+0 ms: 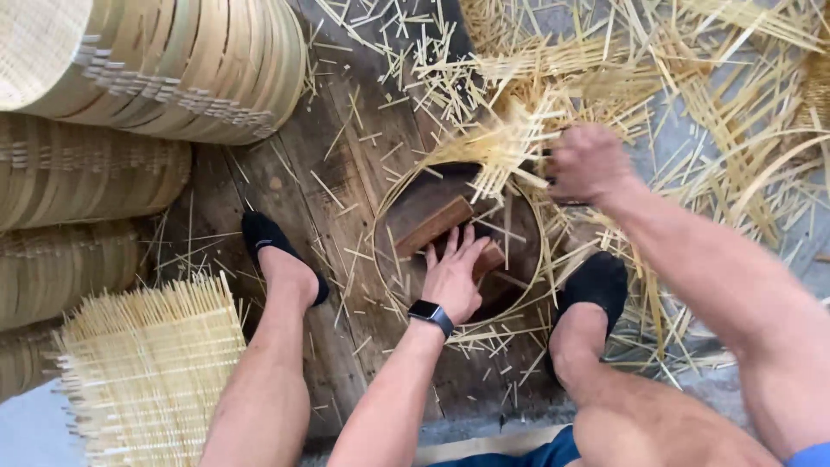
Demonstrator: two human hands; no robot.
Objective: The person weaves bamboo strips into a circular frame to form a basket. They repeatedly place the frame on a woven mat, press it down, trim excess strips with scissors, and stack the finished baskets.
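- The left hand (453, 275) lies flat with fingers spread, palm down, pressing on a brown wooden block (437, 225) inside a round bamboo hoop (381, 216); it grips nothing, and a dark smartwatch (430, 314) sits on its wrist.
- The left forearm runs up from the bottom edge between the knees.
- The right hand (588, 163) is closed into a fist at the hoop's far right rim, blurred, beside a fan of loose bamboo strips (501, 151); something dark shows at the fist, but I cannot tell what it holds.
- The right arm stretches in from the lower right corner, its elbow cut off by the frame.
- The hoop lies on dark wooden planks (337, 173), between two feet in black slippers (268, 242).
- Stacked woven bamboo trays (173, 69) fill the upper left, partly cropped.
- An unfinished woven bamboo mat (151, 363) with bristling ends lies at lower left.
- Bamboo offcuts (692, 78) litter the ground at the upper right, too tangled to tell piece from piece.
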